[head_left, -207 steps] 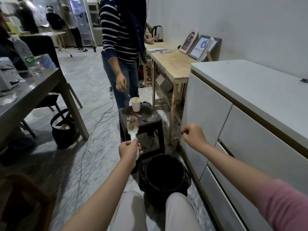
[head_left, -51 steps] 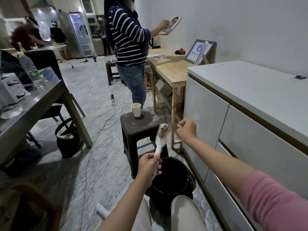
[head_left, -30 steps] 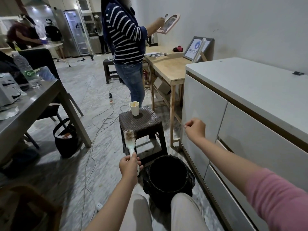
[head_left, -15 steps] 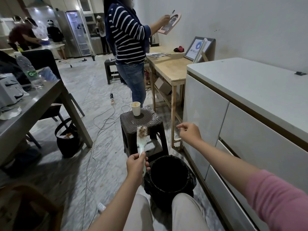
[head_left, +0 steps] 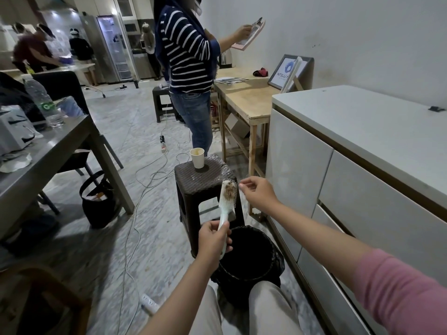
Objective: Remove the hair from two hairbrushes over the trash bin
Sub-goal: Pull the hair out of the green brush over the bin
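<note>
At lower centre our left hand [head_left: 212,240] grips the white hairbrush [head_left: 227,201] by its handle (partly hidden), above the trash bin [head_left: 251,257]. Our right hand [head_left: 258,193] pinches beside the bristles; any strand is too fine to see.

Half a second ago the left hand [head_left: 214,240] held the white hairbrush [head_left: 227,204] off to the left of the trash bin [head_left: 251,256]; now the hand sits at the bin's left rim and the brush leans up and to the right, its bristled head with the brown hair just beside the right hand [head_left: 257,193]. The right hand has closed in on the brush head, thumb and forefinger pinched together near the bristle tips, where earlier it hung apart with fingers looser.
</note>
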Demonstrator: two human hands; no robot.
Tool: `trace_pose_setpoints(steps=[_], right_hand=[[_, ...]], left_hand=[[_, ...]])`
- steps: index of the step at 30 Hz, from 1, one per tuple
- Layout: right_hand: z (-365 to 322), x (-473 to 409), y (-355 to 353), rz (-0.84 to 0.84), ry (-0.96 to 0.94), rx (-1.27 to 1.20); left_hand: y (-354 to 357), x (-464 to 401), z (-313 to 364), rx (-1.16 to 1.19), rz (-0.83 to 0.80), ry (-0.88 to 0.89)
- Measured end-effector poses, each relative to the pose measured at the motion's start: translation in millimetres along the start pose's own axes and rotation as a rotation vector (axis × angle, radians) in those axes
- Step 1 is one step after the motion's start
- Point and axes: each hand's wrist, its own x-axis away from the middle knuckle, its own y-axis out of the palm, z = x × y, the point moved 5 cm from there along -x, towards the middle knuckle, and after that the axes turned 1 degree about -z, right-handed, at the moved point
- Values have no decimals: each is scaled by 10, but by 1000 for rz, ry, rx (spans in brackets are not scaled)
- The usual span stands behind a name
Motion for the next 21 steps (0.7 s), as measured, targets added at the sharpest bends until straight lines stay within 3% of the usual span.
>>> trace_pose_setpoints(steps=[3,10,21], right_hand=[[-98,3,93,18,-26,27],[-172,10,36,157,129,-104],[-131,-21,-24,81,155,30]], left_hand=[[59,44,34,-104,-4,78],[61,104,96,-284,35,250],[29,68,-4,-297,38,196]])
